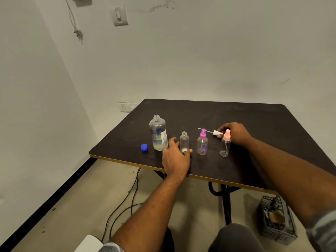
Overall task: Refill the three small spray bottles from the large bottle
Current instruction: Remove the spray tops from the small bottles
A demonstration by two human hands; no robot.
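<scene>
On the dark table the large clear bottle stands uncapped, about a third full. Its blue cap lies to its left. A small clear bottle stands open, without its sprayer; my left hand loosely cups its base, fingers apart. To its right stand a small bottle with a purple sprayer and one with a pink sprayer. My right hand pinches the white sprayer head just above the table behind them, its thin tube pointing left.
The table's near edge runs close to the bottles. Cables trail on the floor under the table's left side. A grey plastic crate sits on the floor at the right. My knees show at the bottom.
</scene>
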